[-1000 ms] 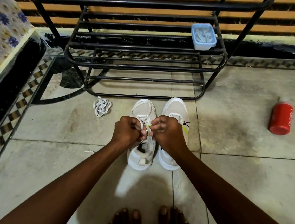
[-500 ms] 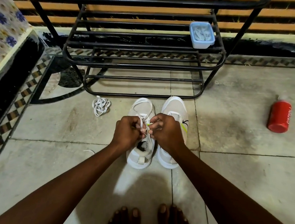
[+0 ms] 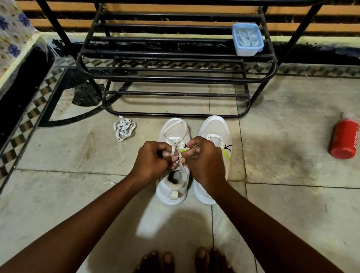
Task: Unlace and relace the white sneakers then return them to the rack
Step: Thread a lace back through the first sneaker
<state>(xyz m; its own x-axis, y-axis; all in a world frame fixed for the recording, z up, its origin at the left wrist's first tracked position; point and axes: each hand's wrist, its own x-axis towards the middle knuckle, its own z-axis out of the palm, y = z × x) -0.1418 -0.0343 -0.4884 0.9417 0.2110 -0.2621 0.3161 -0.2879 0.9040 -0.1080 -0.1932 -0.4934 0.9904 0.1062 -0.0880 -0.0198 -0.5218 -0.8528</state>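
Two white sneakers stand side by side on the tiled floor before the black metal rack (image 3: 175, 75). The left sneaker (image 3: 171, 190) has its white lace (image 3: 180, 134) threaded, with loops lying over its toe. My left hand (image 3: 153, 162) and my right hand (image 3: 205, 160) meet above its tongue, each pinching a strand of that lace. The right sneaker (image 3: 215, 130) has no lace in its eyelets and is half hidden by my right hand. A loose bundled white lace (image 3: 123, 128) lies on the floor to the left of the shoes.
A blue-lidded plastic box (image 3: 247, 40) sits on the rack's right side. A red bottle (image 3: 344, 139) lies on the floor far right. A floral-covered surface (image 3: 5, 34) borders the left. My bare feet (image 3: 184, 269) are at the bottom edge.
My hands have stayed over the left sneaker, working the lace; the strands between my fingers have shifted slightly and a loop shows more. Nothing else moved.
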